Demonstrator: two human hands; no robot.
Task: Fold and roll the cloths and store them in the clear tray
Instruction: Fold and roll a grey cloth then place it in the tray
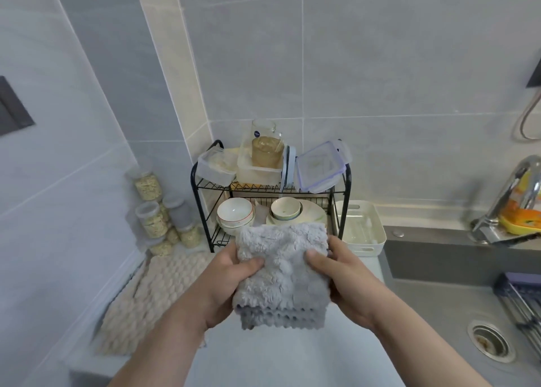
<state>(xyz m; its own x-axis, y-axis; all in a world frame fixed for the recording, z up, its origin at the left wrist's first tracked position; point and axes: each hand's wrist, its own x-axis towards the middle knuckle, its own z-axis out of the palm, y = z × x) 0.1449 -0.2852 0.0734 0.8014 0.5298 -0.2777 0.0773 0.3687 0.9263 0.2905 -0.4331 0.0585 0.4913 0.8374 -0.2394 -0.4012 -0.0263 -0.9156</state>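
Note:
A fluffy grey cloth (282, 272), folded into several layers, is held up in the air above the white counter. My left hand (234, 275) grips its left edge with the thumb on top. Gripping the right edge the same way is my right hand (339, 272). A pale tray (377, 228) with handle slots stands on the counter behind my right hand, next to the rack; it looks cream-white and holds no cloth.
A black wire rack (347, 187) with bowls, plates and plastic boxes stands against the tiled wall. Jars of grain (152, 211) sit at the left corner above a bumpy beige mat (152, 296). The steel sink (456, 307) and tap (512, 193) lie to the right.

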